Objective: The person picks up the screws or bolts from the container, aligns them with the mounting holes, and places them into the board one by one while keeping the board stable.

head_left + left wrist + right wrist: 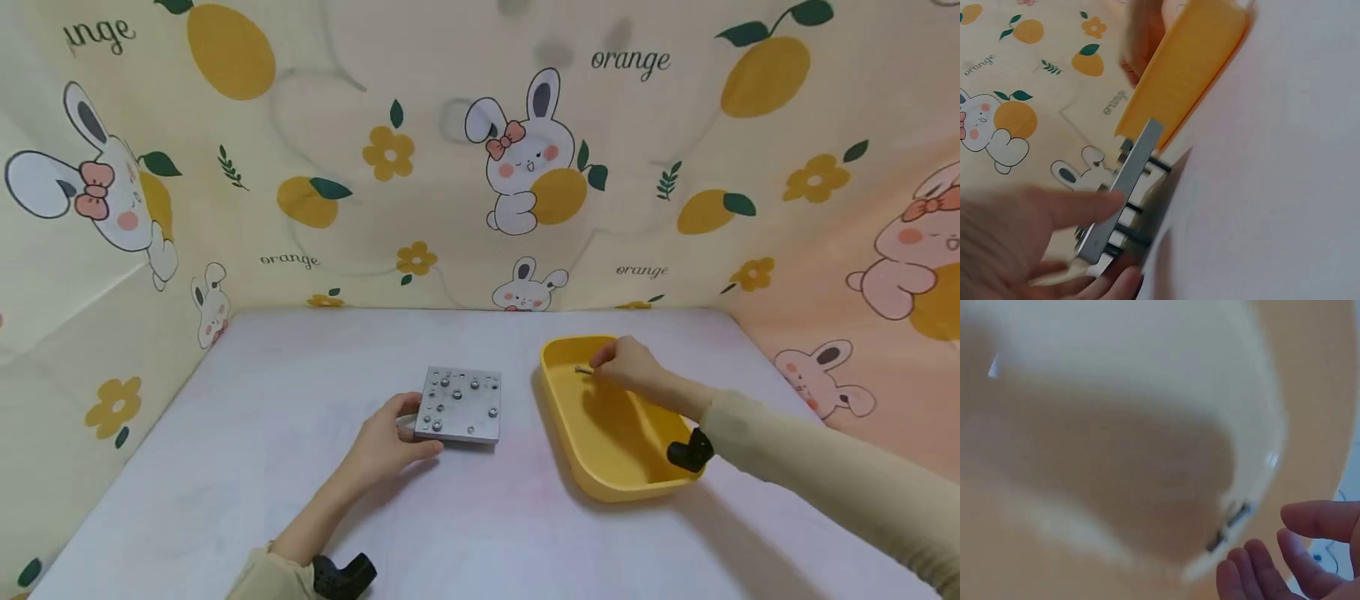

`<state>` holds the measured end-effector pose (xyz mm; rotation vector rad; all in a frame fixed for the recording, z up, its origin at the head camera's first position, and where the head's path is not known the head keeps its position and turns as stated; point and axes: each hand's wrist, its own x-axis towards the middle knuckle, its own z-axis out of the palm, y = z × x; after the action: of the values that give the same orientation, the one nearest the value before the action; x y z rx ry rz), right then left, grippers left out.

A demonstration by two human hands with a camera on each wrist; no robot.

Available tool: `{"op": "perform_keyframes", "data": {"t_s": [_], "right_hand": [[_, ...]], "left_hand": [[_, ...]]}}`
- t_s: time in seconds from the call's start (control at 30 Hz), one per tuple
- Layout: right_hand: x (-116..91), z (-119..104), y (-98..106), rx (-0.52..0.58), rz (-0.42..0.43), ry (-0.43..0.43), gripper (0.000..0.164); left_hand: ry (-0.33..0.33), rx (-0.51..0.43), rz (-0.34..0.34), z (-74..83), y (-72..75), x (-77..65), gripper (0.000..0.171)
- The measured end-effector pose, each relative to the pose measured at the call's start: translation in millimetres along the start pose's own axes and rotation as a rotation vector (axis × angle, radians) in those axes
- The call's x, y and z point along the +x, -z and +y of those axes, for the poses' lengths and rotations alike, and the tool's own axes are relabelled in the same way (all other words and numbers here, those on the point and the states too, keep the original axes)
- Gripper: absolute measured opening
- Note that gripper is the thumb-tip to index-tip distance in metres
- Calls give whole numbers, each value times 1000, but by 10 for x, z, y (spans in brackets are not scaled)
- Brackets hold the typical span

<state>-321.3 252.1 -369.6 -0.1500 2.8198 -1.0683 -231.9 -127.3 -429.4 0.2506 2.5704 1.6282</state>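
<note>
My left hand (386,437) grips a square metal plate (476,408) by its left edge, thumb on one side and fingers on the other. Several bolts (457,395) stand in the plate, and in the left wrist view their threaded shanks (1135,235) stick out below it, with the plate tilted on edge there. Over the far end of a yellow tray (600,492) reaches my right hand (630,362). Just beyond its fingertips a small metal screw (1239,514) lies in the tray's corner. In the right wrist view, thumb and fingers are spread apart with nothing between them.
The tray stands to the right of the plate on a white tabletop (247,467). A patterned cloth (450,208) with rabbits and oranges hangs behind the table and along both sides. Each wrist wears a black camera mount (345,575).
</note>
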Motion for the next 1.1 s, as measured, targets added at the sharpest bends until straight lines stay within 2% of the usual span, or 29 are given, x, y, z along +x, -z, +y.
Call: {"op": "perform_keyframes", "data": {"t_s": [0.03, 0.1, 0.17, 0.3, 0.43, 0.67, 0.77, 0.9, 1.1], "right_hand": [[-28, 43, 43, -16, -2, 2, 23], [-40, 127, 112, -28, 27, 26, 24], [-45, 201, 146, 54, 13, 1, 24], [11, 274, 119, 213, -13, -81, 27], [88, 233, 73, 276, -3, -126, 29], [221, 226, 28, 301, 51, -126, 27], [262, 268, -32, 311, 36, -114, 27], [307, 302, -108, 333, -15, -95, 29], [341, 324, -181, 335, 0, -98, 32]], "left_hand": [[-5, 0, -7, 18, -32, -7, 86], [-9, -7, 25, 38, -68, -8, 90], [-1, -22, 50, 43, -72, -32, 91], [13, -55, 52, 13, -36, -47, 85], [24, -84, 63, -19, -6, -30, 78], [-3, -80, 70, -44, -17, -9, 68], [-15, -73, 66, -69, -46, -13, 66], [1, -79, 54, -84, -74, -15, 66], [2, -99, 37, -81, -84, -10, 67]]}}
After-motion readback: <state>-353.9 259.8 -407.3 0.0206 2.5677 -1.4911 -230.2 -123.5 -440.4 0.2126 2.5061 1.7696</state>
